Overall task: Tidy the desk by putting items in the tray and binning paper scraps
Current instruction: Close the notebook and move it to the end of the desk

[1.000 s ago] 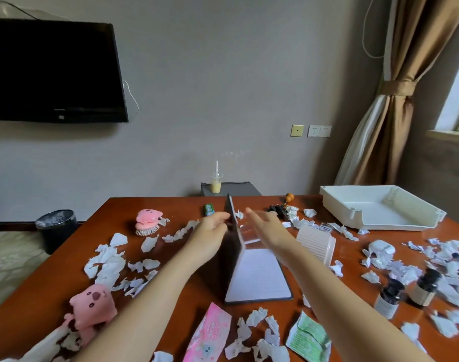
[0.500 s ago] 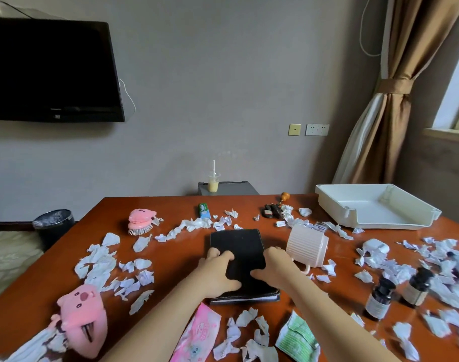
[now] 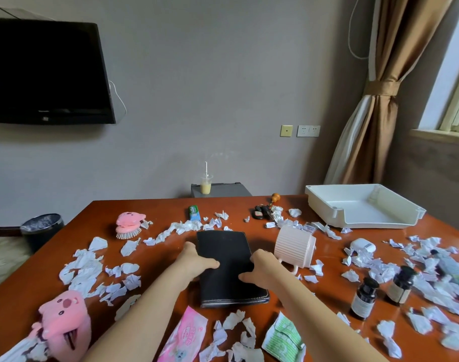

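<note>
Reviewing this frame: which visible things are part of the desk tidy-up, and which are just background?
Job: black notebook, held by left hand and right hand; white tray; paper scraps; bin; pink mug; dark bottles.
Not the job: television; drink cup behind the desk; curtain.

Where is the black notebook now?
Head view, centre of the desk: the black notebook lies closed, left hand and right hand gripping its sides, pink mug right of it.

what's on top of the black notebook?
Only the hands: left hand grips the notebook's left edge, right hand its right edge, thumbs on top. Cover beneath them is hidden.
</note>
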A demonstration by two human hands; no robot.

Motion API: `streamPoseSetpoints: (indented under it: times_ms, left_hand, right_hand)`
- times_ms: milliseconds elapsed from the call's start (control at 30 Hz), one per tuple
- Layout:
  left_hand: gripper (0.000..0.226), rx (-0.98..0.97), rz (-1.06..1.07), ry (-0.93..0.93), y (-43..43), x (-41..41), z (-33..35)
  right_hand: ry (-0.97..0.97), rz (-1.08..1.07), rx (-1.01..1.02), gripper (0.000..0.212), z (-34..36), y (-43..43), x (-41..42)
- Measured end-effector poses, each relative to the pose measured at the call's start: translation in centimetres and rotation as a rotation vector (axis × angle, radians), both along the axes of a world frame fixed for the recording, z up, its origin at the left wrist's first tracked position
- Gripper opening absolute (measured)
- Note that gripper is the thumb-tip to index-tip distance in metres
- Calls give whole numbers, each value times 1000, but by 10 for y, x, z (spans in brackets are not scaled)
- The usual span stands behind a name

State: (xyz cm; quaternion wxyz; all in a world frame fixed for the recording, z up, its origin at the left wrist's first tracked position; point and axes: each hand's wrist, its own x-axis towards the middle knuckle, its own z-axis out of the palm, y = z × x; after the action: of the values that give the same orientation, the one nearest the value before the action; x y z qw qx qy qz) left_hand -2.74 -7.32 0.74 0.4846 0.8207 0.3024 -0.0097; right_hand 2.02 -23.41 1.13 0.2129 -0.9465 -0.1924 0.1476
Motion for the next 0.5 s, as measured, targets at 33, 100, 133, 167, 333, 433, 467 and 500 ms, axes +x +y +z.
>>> streamPoseSetpoints:
  times_ms: [33,100,133,167,333,433,467,500]
  left_hand:
    - [89,-38,-7,-9,-1,-2,0]
    - [92,-65,-39,-22,-2,-5,1]
    - [93,-77,-50,-40,-2,-6,3]
    - [92,-98,-51,-68,-3,-9,7]
    - [80,-154,-3,-234,0,-14,33]
    - [78,-221,30,-349,-1,-17,53]
    - [77,-232,33,-383,-3,-18,61]
    - [76,-240,27,-410,-5,-20,69]
  right_hand:
    - [16,-6,23,41,0,-1,0]
    - [41,-16,56,39,1,-2,-1]
    - [57,-23,73,37,2,-2,-1]
    - [73,-29,94,35,3,-1,-2]
    - [133,-30,237,34,17,5,-6]
    - [107,-55,376,39,39,4,-9]
    - [100,-62,426,42,48,2,-11]
    - [95,-68,463,44,59,-1,-14]
